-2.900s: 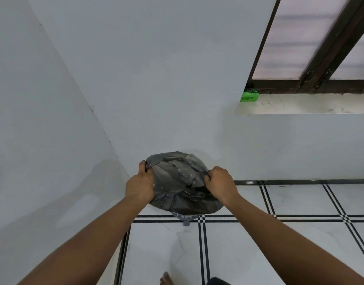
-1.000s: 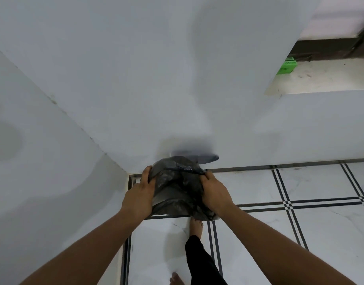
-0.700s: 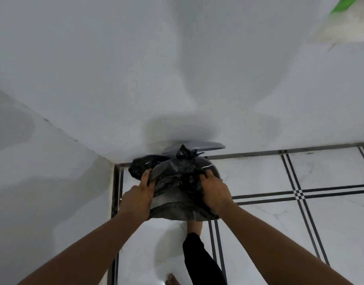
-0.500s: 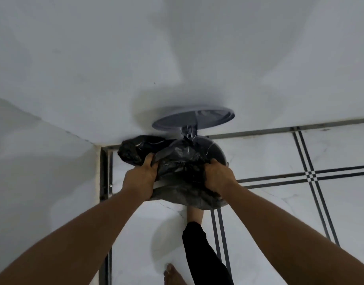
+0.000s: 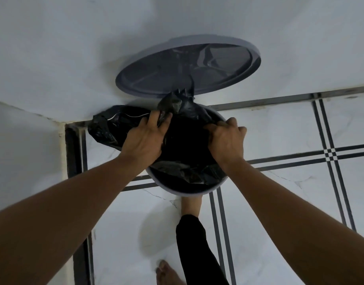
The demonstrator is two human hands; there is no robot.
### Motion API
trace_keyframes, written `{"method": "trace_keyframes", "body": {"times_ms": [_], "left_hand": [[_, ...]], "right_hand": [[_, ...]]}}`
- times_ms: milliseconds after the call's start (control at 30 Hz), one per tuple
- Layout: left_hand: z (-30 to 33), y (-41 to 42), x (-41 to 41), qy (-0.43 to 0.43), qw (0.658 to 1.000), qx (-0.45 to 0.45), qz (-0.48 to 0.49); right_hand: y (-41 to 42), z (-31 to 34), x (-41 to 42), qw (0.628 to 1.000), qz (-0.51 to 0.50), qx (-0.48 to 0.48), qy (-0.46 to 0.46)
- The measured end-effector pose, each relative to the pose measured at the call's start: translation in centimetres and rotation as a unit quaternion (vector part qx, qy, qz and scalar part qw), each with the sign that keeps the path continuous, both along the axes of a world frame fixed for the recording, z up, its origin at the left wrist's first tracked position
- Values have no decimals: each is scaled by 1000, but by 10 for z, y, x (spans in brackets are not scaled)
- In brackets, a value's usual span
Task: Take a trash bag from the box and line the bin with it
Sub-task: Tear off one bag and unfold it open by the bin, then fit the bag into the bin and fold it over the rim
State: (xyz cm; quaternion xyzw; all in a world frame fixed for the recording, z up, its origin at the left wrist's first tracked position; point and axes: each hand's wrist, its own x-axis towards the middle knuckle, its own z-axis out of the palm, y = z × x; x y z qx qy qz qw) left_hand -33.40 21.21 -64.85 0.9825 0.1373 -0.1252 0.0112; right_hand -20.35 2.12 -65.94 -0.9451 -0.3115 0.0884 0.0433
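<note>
Dim, cool, diffuse lighting with no glare. The black trash bag point(image 5: 185, 145) reads as near-featureless shadow, with faint sheen on its creases. A soft shadow lies on the floor point(image 5: 280, 202) below the bin point(image 5: 189, 191). Wide-angle distortion bows the tile lines and enlarges the forearms at the lower edges. Focus is slightly soft throughout.

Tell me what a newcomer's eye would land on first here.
First, the black trash bag bunched over the grey bin at centre, gripped by the left hand and right hand. Next, the bin's round lid, raised open against the white wall behind. A foot reaches under the bin's near edge.
</note>
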Motion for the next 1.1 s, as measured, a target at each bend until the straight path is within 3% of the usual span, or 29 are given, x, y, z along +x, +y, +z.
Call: {"method": "trace_keyframes", "body": {"times_ms": [167, 467, 567, 667, 733, 800, 867, 967, 1033, 1100], "left_hand": [[-3, 13, 0, -27, 999, -18, 34], [-21, 86, 28, 151, 981, -87, 79], [-28, 94, 30, 193, 964, -142, 111], [-33, 91, 27, 193, 944, -208, 165], [-34, 86, 23, 184, 919, -263, 230], [-31, 78, 18, 193, 859, -347, 325], [-28, 76, 14, 225, 784, -432, 385], [-23, 85, 10, 236, 674, -550, 433], [-17, 88, 8, 239, 663, -564, 431], [-10, 83, 4, 258, 710, -535, 379]], "right_hand": [[-11, 3, 17, 999, 37, -18, 25], [31, 24, 92, 956, 14, -142, 255], [33, 18, 119, 907, -26, -164, 387], [9, 7, 127, 814, -163, -48, 556], [-9, 0, 124, 747, -253, 37, 614], [-22, -5, 116, 693, -327, 100, 635], [-33, -11, 108, 658, -369, 163, 636], [-43, -15, 97, 639, -389, 208, 630], [-51, -14, 91, 645, -392, 218, 619], [-59, -13, 85, 669, -372, 212, 608]]}}
